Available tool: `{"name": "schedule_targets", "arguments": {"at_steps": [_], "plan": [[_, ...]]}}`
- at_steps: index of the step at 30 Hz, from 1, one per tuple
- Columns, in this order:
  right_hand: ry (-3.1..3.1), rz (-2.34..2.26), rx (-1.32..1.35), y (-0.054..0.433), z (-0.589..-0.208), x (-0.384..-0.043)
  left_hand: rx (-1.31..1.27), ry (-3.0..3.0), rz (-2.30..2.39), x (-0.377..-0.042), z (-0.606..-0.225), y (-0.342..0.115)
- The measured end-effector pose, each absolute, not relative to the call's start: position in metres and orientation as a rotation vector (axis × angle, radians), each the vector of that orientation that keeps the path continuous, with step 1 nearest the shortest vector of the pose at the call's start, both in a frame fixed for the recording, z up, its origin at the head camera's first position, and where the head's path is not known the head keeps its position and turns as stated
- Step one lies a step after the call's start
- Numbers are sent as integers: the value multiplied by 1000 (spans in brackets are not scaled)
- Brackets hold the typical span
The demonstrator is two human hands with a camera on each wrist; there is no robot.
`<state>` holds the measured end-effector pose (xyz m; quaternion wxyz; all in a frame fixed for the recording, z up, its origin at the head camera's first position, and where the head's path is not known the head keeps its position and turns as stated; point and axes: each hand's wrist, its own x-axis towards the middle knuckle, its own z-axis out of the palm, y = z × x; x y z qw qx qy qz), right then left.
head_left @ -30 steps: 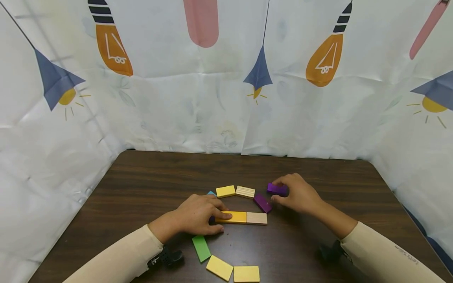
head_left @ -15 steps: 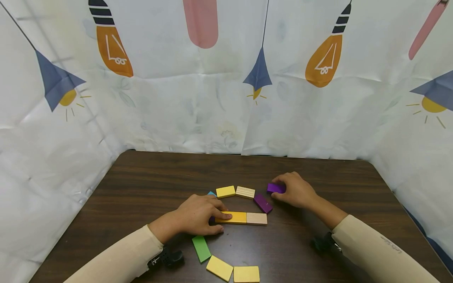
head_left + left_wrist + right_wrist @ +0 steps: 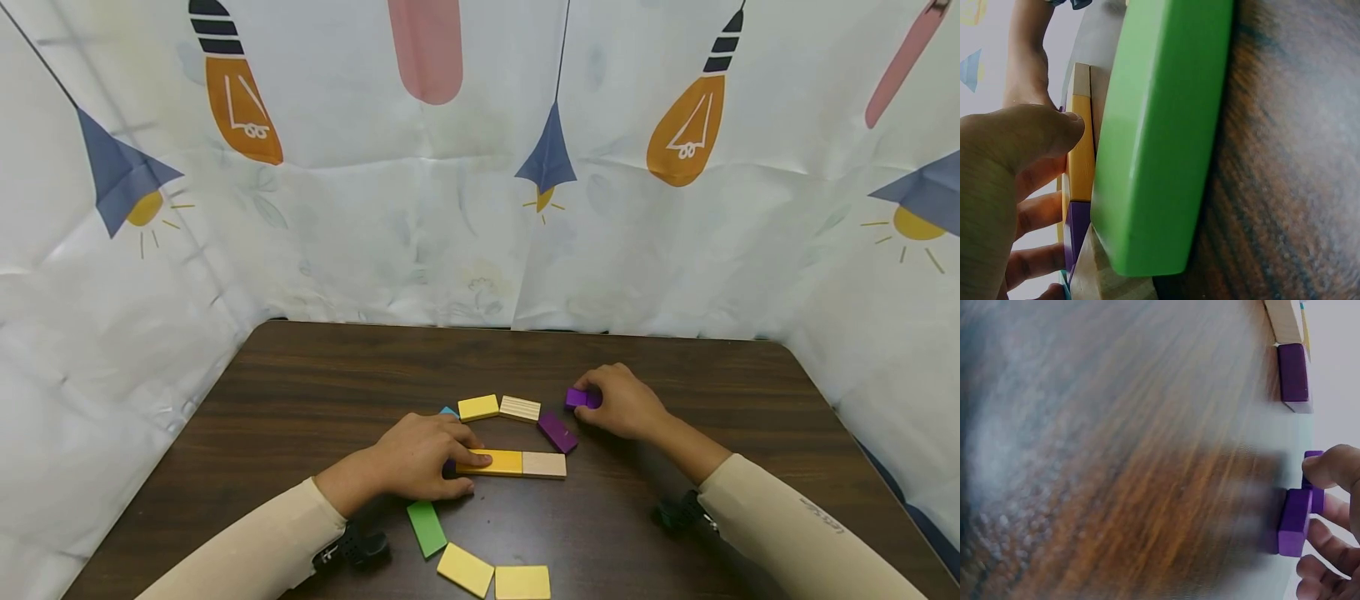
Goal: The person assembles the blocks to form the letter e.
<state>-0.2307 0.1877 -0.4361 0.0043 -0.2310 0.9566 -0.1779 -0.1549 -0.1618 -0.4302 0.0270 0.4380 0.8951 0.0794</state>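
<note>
My left hand (image 3: 420, 454) rests over the row's left end, its index fingertip touching an orange block (image 3: 502, 460). A pale wooden block (image 3: 543, 464) joins that block's right end. In the left wrist view, a purple block (image 3: 1077, 228) adjoins the orange one, and a green block (image 3: 1160, 137) looms close. My right hand (image 3: 622, 402) pinches a purple block (image 3: 1314, 497) between thumb and fingers. Another purple block (image 3: 1294, 522) stands against it in the right wrist view. To their left lies a darker purple block (image 3: 557, 432), apart from them.
A yellow block (image 3: 478, 407), a striped wooden block (image 3: 520, 407) and a partly hidden blue block (image 3: 448, 411) curve along the far side. Nearer lie the green block (image 3: 427, 528) and two yellow blocks (image 3: 465, 569). A printed curtain (image 3: 420, 250) borders the dark table (image 3: 337, 358).
My right hand has shifted slightly left with the purple blocks; a seam between two purple pieces now shows. My left hand stays in place.
</note>
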Motion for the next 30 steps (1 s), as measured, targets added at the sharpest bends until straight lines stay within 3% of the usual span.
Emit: {"name": "schedule_targets", "arguments": {"at_steps": [30], "plan": [[2881,-656,-1076,196,-418,-168,1338,2763,248,-155,-428,-161]]}}
